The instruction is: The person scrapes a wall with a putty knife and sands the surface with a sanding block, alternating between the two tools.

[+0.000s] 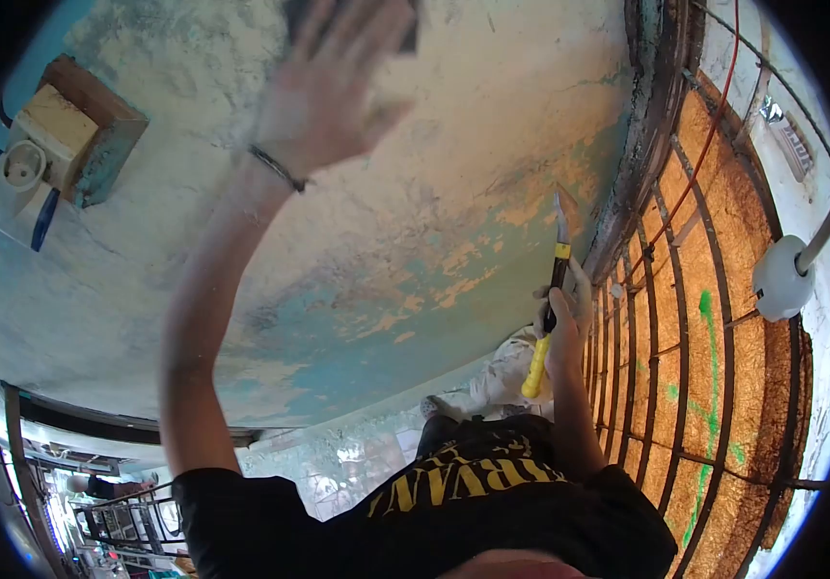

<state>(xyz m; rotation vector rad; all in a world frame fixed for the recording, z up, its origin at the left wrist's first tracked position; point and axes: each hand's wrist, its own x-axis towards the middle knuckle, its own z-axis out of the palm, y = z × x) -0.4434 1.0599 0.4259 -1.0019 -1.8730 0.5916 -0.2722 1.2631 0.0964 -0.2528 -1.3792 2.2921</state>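
My left hand point(333, 101), blurred by motion, is raised against the peeling painted wall point(415, 203) with its back toward me and its fingers spread. Beyond the fingertips shows a dark square patch point(405, 29), partly covered by the hand; I cannot tell whether it is a pad or a hole. A thin dark band circles the left wrist. Lower down, my right hand point(569, 323) is wrapped round the yellow and black handle of a scraper point(536, 367). Its metal end points up, close to flaking orange and blue-green paint.
On the left a socket box point(24, 169) juts from the wall. To the right, a rusty metal grille point(675, 338) stands before an orange panel point(723, 405), with a red cable point(714, 106) running along it. A white lamp holder point(783, 278) hangs at far right.
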